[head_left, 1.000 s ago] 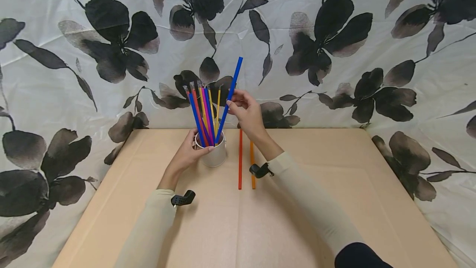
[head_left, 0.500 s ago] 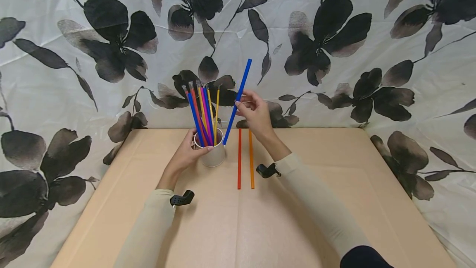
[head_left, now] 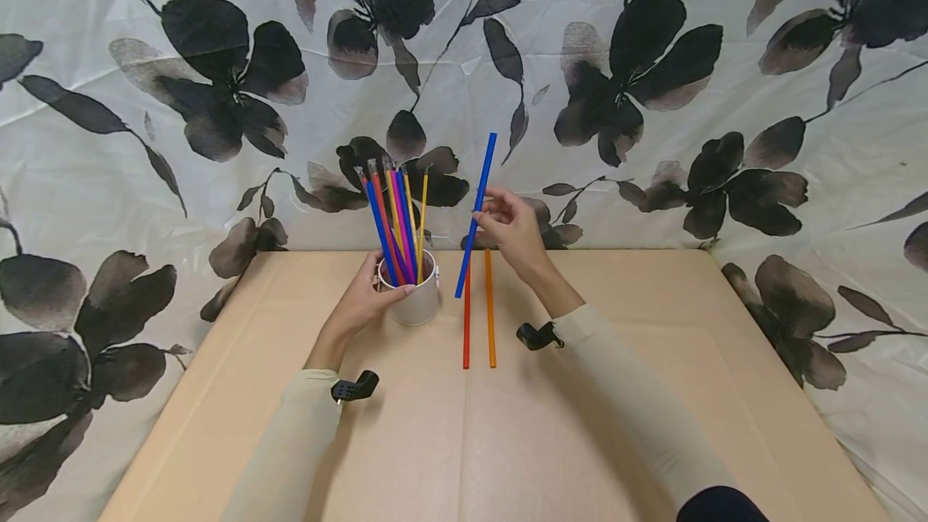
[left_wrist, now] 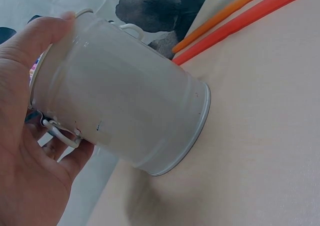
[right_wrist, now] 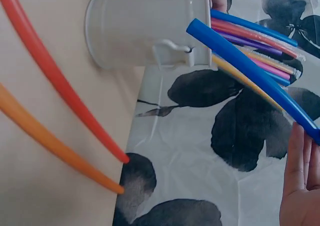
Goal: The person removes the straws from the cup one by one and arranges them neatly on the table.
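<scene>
Head view: left grip (head_left: 360,300) was curled round the rim of the white pail (head_left: 416,306); right grip (head_left: 513,232) was pinched on a blue stick (head_left: 484,172), apart from the pail, to its right. A bundle of coloured sticks (head_left: 406,224) stood in the pail. On the counter (head_left: 449,441), right of the pail, lay a red stick (head_left: 467,333) and, farther from it, an orange stick (head_left: 491,321). Left wrist view alone resolved small dark marks on the pail's wall, but hid nearly all the bundle. Right wrist view had the blue stick crossing the pail's rim by line of sight only.
</scene>
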Demonstrator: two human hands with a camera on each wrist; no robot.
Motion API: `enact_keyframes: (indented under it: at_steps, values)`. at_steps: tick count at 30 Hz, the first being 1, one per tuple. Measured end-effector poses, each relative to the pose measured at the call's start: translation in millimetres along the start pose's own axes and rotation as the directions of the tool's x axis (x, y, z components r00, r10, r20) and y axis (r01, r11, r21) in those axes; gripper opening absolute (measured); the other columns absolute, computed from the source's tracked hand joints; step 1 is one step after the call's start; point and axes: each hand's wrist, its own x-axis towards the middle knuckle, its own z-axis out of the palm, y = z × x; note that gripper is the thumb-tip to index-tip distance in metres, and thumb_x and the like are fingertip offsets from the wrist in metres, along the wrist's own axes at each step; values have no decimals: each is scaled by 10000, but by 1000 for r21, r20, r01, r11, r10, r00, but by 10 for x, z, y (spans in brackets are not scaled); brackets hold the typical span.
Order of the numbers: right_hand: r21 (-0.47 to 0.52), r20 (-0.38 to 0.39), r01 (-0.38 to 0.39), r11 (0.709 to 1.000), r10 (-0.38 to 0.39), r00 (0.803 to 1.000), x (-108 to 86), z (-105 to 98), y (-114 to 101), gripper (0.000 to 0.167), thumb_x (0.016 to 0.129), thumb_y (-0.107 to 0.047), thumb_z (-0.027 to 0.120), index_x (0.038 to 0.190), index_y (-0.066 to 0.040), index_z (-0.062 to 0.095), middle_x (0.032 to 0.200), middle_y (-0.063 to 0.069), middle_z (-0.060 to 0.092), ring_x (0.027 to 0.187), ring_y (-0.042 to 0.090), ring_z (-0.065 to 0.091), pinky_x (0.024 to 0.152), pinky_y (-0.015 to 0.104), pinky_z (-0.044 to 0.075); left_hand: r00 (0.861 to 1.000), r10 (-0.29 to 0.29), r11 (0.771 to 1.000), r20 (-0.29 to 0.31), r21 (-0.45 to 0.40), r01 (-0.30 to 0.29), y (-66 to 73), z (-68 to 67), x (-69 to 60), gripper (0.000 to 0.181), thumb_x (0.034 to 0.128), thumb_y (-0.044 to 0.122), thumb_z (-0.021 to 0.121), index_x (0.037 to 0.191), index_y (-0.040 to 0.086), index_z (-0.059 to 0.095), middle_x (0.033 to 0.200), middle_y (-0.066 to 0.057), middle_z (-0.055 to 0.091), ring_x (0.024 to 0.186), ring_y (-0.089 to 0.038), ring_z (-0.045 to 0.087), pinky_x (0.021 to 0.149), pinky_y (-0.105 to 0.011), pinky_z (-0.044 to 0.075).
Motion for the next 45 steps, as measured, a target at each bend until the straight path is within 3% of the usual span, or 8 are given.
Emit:
enact_keyframes:
  at_steps: [5, 7, 15, 19, 26, 30, 36, 45]
  values:
    - [-13, 1, -42, 999, 42, 999, -20, -80, 53, 395, 957, -18, 671, 1338, 20, 575, 1076, 209, 597, 862, 173, 667, 770, 309, 621, 1000, 11, 1000, -13, 4, -11, -211, -14, 111, 921, 883, 256, 810, 1587, 173, 223, 1604, -130, 328, 1505, -334, 281, 1252, -538, 165]
    - [-15, 2, -56, 998, 56, 998, -30, -109, 75, 381, 958, -10, 664, 1330, 11, 584, 1072, 197, 601, 855, 172, 671, 770, 317, 621, 1000, 20, 1000, -17, 7, -20, -237, -15, 120, 922, 879, 273, 814, 1585, 183, 228, 1600, -116, 336, 1502, -324, 287, 1250, -539, 173]
    - [-39, -3, -81, 996, 81, 997, -67, -223, 195, 399, 954, 0, 657, 1343, 34, 577, 1028, 121, 611, 849, 159, 681, 817, 447, 609, 999, 30, 999, -23, 27, -29, -232, -16, 112, 949, 866, 306, 825, 1582, 166, 217, 1592, -119, 341, 1498, -326, 299, 1239, -539, 212]
    - [-49, -6, -110, 993, 110, 994, -89, -294, 256, 394, 954, -12, 661, 1337, 36, 579, 1021, 101, 611, 868, 177, 667, 818, 406, 616, 999, 34, 999, -7, 23, -34, -211, -11, 117, 923, 886, 233, 803, 1581, 138, 203, 1594, -154, 321, 1502, -347, 282, 1247, -533, 188]
    - [-41, -9, -185, 982, 184, 983, -120, -418, 363, 394, 945, 13, 665, 1328, 38, 577, 1011, 99, 595, 836, 139, 665, 881, 550, 566, 999, 40, 999, 24, -6, -40, -167, -18, 114, 901, 890, 107, 772, 1572, 68, 185, 1585, -224, 293, 1495, -400, 266, 1246, -544, 176]
    - [-70, -1, -212, 975, 212, 977, -149, -481, 403, 408, 947, -6, 670, 1340, 41, 572, 1003, 96, 598, 853, 137, 677, 868, 547, 577, 998, 55, 998, 21, -27, -55, -187, -22, 110, 885, 890, 119, 776, 1561, 83, 200, 1564, -207, 325, 1474, -383, 305, 1240, -534, 212]
    - [-114, 9, -269, 956, 272, 962, -199, -559, 473, 416, 952, -12, 667, 1355, 10, 568, 1024, 127, 617, 878, 183, 693, 845, 479, 604, 997, 78, 997, 14, -29, -77, -239, -27, 117, 867, 894, 187, 790, 1547, 121, 223, 1538, -165, 365, 1450, -359, 346, 1228, -531, 251]
    - [-130, 25, -345, 930, 351, 936, -243, -657, 634, 455, 958, -4, 656, 1390, 46, 520, 1095, 209, 577, 908, 233, 675, 949, 628, 510, 997, 68, 997, 20, -44, -67, -265, -29, 145, 880, 901, 138, 771, 1565, 117, 195, 1563, -208, 325, 1464, -409, 307, 1227, -570, 221]
